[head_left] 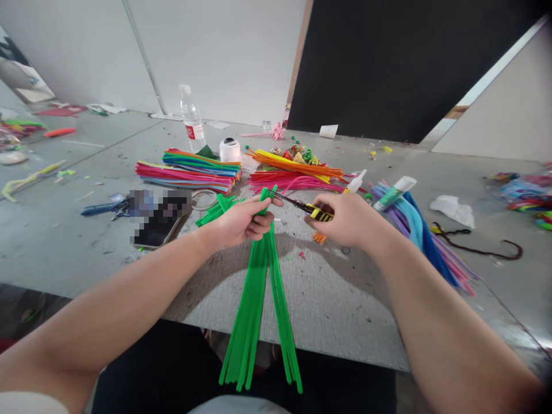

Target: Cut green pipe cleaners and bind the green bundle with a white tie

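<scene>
Many green strips (252, 287) clamped in the left hand (244, 221) seemingly need steadying for trimming, the right hand (342, 219) clasping a tool (317, 211).

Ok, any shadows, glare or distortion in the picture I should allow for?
All head view: soft shadows darken the table either side of the green stems; pixelation masks part of the phone; a bright glint shows near the lower right edge; frame edges look stretched.
</scene>
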A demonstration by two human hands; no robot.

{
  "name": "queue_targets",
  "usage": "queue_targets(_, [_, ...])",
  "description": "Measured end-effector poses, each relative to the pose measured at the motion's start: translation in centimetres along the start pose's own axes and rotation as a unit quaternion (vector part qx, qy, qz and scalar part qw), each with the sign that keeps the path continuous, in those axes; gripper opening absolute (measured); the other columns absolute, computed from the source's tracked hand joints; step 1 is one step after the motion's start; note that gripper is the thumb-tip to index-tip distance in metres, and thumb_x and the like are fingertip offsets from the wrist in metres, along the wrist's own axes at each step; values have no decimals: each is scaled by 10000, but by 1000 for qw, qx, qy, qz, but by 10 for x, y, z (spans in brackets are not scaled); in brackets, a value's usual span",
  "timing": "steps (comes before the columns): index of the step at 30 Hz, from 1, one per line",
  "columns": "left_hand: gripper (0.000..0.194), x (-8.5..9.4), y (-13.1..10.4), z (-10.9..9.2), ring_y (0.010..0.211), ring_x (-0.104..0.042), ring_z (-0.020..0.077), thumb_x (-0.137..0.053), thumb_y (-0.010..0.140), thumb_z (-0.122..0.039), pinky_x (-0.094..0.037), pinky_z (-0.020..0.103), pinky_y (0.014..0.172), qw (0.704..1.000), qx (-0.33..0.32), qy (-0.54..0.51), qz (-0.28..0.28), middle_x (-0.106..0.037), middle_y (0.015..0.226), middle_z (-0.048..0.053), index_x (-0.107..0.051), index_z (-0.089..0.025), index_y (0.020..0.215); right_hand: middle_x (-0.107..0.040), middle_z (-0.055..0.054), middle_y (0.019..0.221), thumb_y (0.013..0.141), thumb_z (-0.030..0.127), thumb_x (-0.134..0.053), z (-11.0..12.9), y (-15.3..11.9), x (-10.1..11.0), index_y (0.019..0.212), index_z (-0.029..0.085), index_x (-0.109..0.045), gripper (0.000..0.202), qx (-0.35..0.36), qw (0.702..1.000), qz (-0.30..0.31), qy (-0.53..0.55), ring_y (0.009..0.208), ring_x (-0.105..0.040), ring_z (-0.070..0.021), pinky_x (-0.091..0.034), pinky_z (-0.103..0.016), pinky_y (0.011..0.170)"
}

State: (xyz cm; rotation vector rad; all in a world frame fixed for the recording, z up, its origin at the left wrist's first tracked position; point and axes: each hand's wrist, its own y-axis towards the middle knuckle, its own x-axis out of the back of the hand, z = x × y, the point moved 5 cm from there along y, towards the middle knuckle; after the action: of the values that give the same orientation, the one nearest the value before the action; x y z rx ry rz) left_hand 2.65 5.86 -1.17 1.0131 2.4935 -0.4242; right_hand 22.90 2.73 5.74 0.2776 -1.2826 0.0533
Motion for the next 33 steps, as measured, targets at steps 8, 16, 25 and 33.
queue_targets(8, [188, -2, -2, 2, 438, -157, 83, -457, 1079, -451, -149, 130, 394, 999, 27, 23, 28, -235, 634, -95, -523, -276, 1069, -733, -37, 764, 835, 327, -738, 0, -1, 3, 844, 226, -681, 117, 4, 1000, -14, -8, 703, -640, -199, -398, -313, 637])
queue_targets(16, [210, -2, -3, 4, 443, -121, 81, -442, 1082, -464, -139, 127, 383, 998, 38, 34, 42, -235, 635, -94, -470, -281, 982, -728, -32, 758, 831, 331, -737, 3, -1, 1, 833, 227, -663, 127, 17, 1000, -11, -1, 699, -644, -202, -399, -317, 637])
queue_targets(25, [201, -2, -1, 7, 440, -132, 79, -450, 1085, -457, -144, 132, 392, 997, 33, 55, 35, -234, 630, -96, -481, -278, 998, -733, -37, 756, 831, 343, -725, 3, -1, -2, 854, 228, -672, 128, 7, 1000, 2, 8, 688, -646, -206, -393, -322, 634])
queue_targets(33, [201, -1, -1, 8, 439, -137, 78, -468, 1081, -475, -140, 134, 392, 997, 35, 63, 37, -236, 635, -98, -496, -282, 1034, -742, -42, 765, 836, 350, -719, 3, -1, -3, 855, 227, -671, 133, 8, 1000, 1, 7, 696, -652, -209, -401, -324, 642])
